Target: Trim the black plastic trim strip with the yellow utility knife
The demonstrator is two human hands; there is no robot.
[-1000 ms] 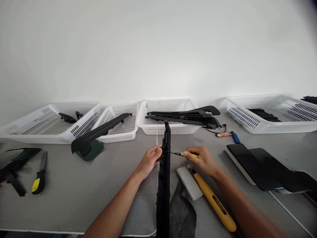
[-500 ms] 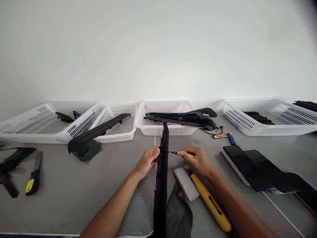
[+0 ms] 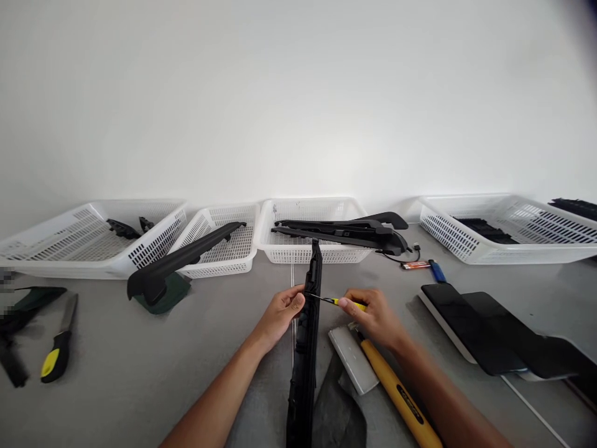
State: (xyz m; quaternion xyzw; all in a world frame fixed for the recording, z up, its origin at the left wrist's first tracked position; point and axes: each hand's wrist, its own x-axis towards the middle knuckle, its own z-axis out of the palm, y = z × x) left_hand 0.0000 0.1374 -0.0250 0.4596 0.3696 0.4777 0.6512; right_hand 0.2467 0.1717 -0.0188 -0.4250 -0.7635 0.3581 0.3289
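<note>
My left hand [image 3: 282,317] grips the left edge of a long black plastic trim piece [image 3: 304,348], which runs from the bottom of the view up toward the baskets. In my right hand [image 3: 373,314] is a yellow-handled craft knife [image 3: 336,302], pinched between thumb and fingers. Its thin tip meets the trim piece close to my left thumb. Under my right forearm lie a tool with a thick yellow handle [image 3: 396,392] and a pale rectangular block [image 3: 353,361]. A dark cloth-like piece [image 3: 340,410] sits just right of the trim.
White baskets [image 3: 314,255] line the wall, several holding black parts. One long black part [image 3: 181,258] leans over a basket rim onto a dark green piece [image 3: 170,295]. A file with a black-and-yellow handle [image 3: 58,354] is at left. Phones [image 3: 471,326] and a lighter [image 3: 416,266] lie right.
The whole scene sits slightly lower in view. The trim piece's upper end leans a little more to the right. Both hands keep their holds, the knife tip still at the trim.
</note>
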